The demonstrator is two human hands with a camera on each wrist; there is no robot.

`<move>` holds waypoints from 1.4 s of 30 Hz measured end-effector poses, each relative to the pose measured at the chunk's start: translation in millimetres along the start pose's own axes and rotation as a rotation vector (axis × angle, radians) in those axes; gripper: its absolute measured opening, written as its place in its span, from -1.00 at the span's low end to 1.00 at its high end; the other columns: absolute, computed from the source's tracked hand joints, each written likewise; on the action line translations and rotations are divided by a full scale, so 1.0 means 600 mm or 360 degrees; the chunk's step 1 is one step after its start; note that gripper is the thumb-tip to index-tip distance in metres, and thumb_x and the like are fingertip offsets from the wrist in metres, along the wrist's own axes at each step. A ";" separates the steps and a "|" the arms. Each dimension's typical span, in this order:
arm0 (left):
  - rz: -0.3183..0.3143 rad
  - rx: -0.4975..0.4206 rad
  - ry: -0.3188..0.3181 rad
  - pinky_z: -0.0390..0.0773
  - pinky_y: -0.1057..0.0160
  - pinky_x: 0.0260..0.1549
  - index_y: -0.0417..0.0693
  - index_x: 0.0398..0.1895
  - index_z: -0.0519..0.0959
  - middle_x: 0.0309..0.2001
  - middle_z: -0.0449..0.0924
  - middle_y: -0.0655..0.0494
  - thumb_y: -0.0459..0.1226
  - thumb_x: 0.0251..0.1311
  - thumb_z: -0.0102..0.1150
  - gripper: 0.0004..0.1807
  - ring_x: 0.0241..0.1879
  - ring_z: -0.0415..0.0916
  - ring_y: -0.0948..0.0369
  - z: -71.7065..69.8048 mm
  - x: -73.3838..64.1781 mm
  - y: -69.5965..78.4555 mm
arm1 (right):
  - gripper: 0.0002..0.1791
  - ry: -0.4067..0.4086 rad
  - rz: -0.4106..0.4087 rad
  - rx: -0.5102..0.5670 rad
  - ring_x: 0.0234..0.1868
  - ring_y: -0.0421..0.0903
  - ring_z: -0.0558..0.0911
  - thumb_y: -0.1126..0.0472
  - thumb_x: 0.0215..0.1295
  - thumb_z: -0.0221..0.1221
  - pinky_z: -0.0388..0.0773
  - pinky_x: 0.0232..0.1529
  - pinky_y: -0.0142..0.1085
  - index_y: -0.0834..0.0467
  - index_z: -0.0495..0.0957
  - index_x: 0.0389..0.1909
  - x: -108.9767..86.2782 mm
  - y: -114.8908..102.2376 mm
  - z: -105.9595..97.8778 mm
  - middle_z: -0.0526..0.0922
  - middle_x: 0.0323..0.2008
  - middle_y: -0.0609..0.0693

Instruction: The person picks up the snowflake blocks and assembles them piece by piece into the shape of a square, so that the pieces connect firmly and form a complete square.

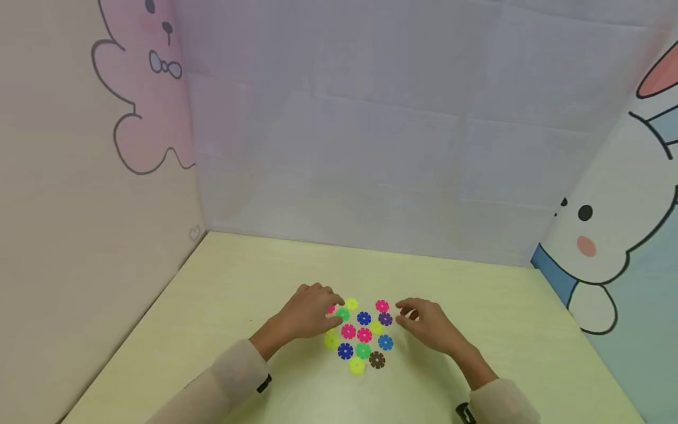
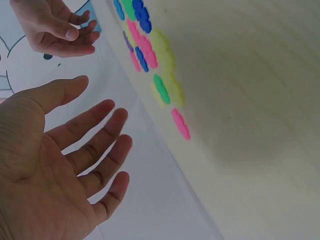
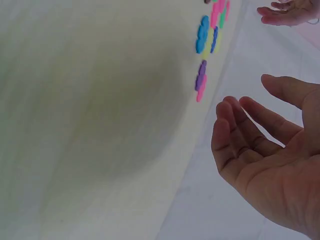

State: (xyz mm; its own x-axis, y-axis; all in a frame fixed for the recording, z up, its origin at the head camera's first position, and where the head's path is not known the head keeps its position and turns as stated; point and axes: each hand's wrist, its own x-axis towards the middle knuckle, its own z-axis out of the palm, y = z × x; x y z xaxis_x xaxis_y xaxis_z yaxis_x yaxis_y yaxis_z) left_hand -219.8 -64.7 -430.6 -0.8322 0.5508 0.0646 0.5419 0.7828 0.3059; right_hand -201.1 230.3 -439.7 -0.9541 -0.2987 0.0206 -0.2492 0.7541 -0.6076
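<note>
Both forearms reach in over the pale yellow table, and the notched, flower-shaped discs lie on it in a loose cluster between the hands. The left hand hovers palm inward, its fingers fanned and slightly bent; the right hand faces it, fingers loosely curled close together, thumb apart. The head view has the outermost pink disc half hidden by the left hand, while the left wrist view bares it fully.
</note>
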 end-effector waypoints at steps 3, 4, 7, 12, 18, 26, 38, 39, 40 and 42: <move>0.0067 0.0025 -0.0057 0.43 0.15 -0.14 0.08 -0.08 0.79 -0.30 0.73 0.27 -0.09 0.24 0.40 -0.76 -0.26 0.55 0.27 0.015 -0.006 0.012 | -0.71 -0.0125 -0.0042 0.0028 -0.25 -0.16 0.63 0.23 0.34 0.32 0.58 -0.30 -0.40 0.32 0.70 -0.01 -0.002 0.008 0.014 0.75 -0.27 0.00; 0.0079 0.0028 -0.0087 0.38 0.19 -0.20 0.10 -0.12 0.81 -0.38 0.71 0.32 -0.09 0.21 0.43 -0.78 -0.33 0.51 0.32 0.019 -0.007 0.016 | -0.71 -0.0166 -0.0054 0.0020 -0.26 -0.19 0.61 0.23 0.31 0.34 0.56 -0.31 -0.42 0.32 0.71 -0.04 -0.003 0.010 0.018 0.73 -0.29 -0.02; 0.0110 0.0086 -0.0156 0.33 0.25 -0.24 0.15 -0.21 0.82 -0.44 0.69 0.39 -0.07 0.13 0.49 -0.81 -0.41 0.48 0.43 0.028 -0.009 0.026 | -0.70 -0.0240 -0.0091 -0.0016 -0.30 -0.21 0.55 0.23 0.22 0.41 0.52 -0.32 -0.43 0.33 0.72 -0.09 -0.002 0.010 0.029 0.69 -0.34 -0.04; 0.0169 0.0222 -0.0174 0.34 0.26 -0.21 0.20 -0.20 0.81 -0.36 0.72 0.40 -0.02 0.07 0.55 -0.76 -0.38 0.48 0.42 0.040 -0.014 0.034 | -0.72 -0.0235 -0.0135 -0.0147 -0.36 -0.20 0.46 0.26 0.11 0.48 0.47 -0.34 -0.41 0.31 0.73 -0.18 0.002 -0.001 0.047 0.60 -0.41 -0.06; 0.0145 0.0213 -0.0174 0.26 0.31 -0.29 0.21 -0.18 0.80 -0.34 0.72 0.40 0.01 -0.01 0.61 -0.68 -0.43 0.39 0.42 0.051 -0.015 0.033 | -0.75 -0.0185 -0.0113 -0.0269 -0.38 -0.16 0.44 0.28 0.09 0.51 0.44 -0.34 -0.37 0.28 0.75 -0.23 0.000 -0.020 0.057 0.58 -0.44 -0.04; 0.0191 0.0166 -0.0189 0.28 0.32 -0.28 0.21 -0.23 0.82 -0.38 0.69 0.40 -0.06 0.03 0.59 -0.78 -0.42 0.39 0.45 0.049 -0.021 0.045 | -0.80 -0.0210 -0.0043 -0.0211 -0.35 -0.18 0.52 0.32 0.10 0.50 0.57 -0.27 -0.36 0.26 0.70 -0.28 -0.008 -0.023 0.053 0.68 -0.39 -0.03; 0.0271 0.0211 -0.0212 0.25 0.34 -0.32 0.28 -0.26 0.83 -0.34 0.66 0.40 -0.06 0.07 0.57 -0.84 -0.42 0.35 0.45 0.051 -0.026 0.041 | -0.77 -0.0221 -0.0040 -0.0165 -0.36 -0.19 0.49 0.26 0.11 0.51 0.53 -0.30 -0.40 0.23 0.70 -0.26 -0.009 -0.021 0.056 0.64 -0.40 -0.07; 0.0272 0.0207 -0.0229 0.26 0.34 -0.32 0.26 -0.27 0.82 -0.35 0.63 0.39 -0.06 0.07 0.57 -0.84 -0.43 0.36 0.44 0.052 -0.024 0.040 | -0.76 -0.0219 -0.0040 -0.0157 -0.36 -0.19 0.49 0.26 0.10 0.51 0.53 -0.30 -0.40 0.23 0.69 -0.26 -0.009 -0.020 0.055 0.64 -0.40 -0.07; 0.0272 0.0200 -0.0246 0.28 0.36 -0.33 0.24 -0.28 0.81 -0.37 0.61 0.39 -0.07 0.07 0.57 -0.85 -0.43 0.36 0.44 0.052 -0.022 0.040 | -0.77 -0.0220 -0.0038 -0.0150 -0.36 -0.19 0.49 0.26 0.10 0.51 0.52 -0.30 -0.41 0.23 0.69 -0.27 -0.009 -0.020 0.054 0.63 -0.40 -0.07; 0.0251 0.0169 -0.0302 0.31 0.38 -0.34 0.19 -0.31 0.77 -0.40 0.55 0.38 -0.09 0.06 0.56 -0.85 -0.44 0.35 0.41 0.054 -0.016 0.040 | -0.80 -0.0224 -0.0038 -0.0113 -0.36 -0.19 0.50 0.28 0.12 0.50 0.53 -0.30 -0.41 0.22 0.67 -0.31 -0.010 -0.018 0.052 0.64 -0.41 -0.07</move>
State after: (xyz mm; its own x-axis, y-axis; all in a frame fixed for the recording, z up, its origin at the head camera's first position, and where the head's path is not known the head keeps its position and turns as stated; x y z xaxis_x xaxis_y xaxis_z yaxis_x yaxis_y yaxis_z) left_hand -194.9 -41.8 -454.5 -0.7051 0.7048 -0.0788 0.6806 0.7037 0.2040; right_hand -187.7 205.5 -458.2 -0.9162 -0.3926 -0.0802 -0.2876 0.7836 -0.5507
